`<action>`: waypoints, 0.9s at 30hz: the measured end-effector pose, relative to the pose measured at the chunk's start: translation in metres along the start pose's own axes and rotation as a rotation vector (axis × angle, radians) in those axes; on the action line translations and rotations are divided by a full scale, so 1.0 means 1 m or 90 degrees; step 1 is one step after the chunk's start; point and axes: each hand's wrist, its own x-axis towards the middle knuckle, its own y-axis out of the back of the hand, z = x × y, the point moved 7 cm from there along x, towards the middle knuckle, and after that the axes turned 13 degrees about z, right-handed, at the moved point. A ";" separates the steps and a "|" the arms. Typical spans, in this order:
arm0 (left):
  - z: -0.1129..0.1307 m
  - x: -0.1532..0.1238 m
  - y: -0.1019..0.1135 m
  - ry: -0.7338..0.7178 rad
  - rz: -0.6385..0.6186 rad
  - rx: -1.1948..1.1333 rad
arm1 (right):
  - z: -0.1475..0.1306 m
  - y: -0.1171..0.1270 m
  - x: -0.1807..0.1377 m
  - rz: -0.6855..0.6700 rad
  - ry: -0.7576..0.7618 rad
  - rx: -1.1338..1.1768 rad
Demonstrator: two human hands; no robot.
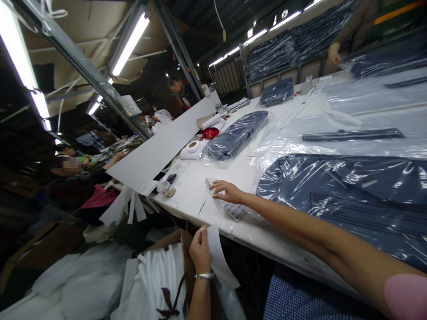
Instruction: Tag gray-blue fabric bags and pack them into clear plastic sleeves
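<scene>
My left hand (200, 249), with a metal bracelet on the wrist, is below the table edge, fingers pinched on a white paper strip (218, 258) that hangs down. My right hand (227, 192) reaches across the white table (193, 195) and rests with fingers spread on a small clear packet of printed labels (233, 209). Just to the right of that hand lies a dark blue garment in a clear plastic bag (350, 195).
A second bagged dark garment (236, 135) and a tape roll (192, 146) lie farther along the table. A long white board (160, 146) runs along the left edge. A box with white strips (156, 275) sits below. Other people sit at left; bagged garment stacks (300, 44) stand behind.
</scene>
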 end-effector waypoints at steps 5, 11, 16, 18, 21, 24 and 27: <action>-0.031 -0.026 0.020 0.039 -0.140 0.066 | -0.008 0.002 -0.001 -0.015 0.016 0.011; 0.008 0.015 0.007 0.061 -0.116 -0.024 | -0.031 -0.008 -0.011 -0.107 0.009 0.053; 0.039 0.056 -0.070 0.098 -0.181 -0.114 | -0.020 0.014 -0.016 -0.021 -0.213 -0.026; 0.039 0.062 -0.092 0.109 -0.190 -0.096 | -0.006 0.032 -0.024 0.028 -0.303 -0.157; 0.039 0.061 -0.108 0.078 -0.188 -0.040 | 0.015 0.048 -0.045 0.032 -0.397 -0.266; 0.046 0.054 -0.112 0.010 -0.184 0.021 | 0.029 0.047 -0.066 -0.016 -0.454 -0.326; 0.055 0.047 -0.115 -0.050 -0.191 0.061 | 0.032 0.039 -0.077 -0.050 -0.477 -0.365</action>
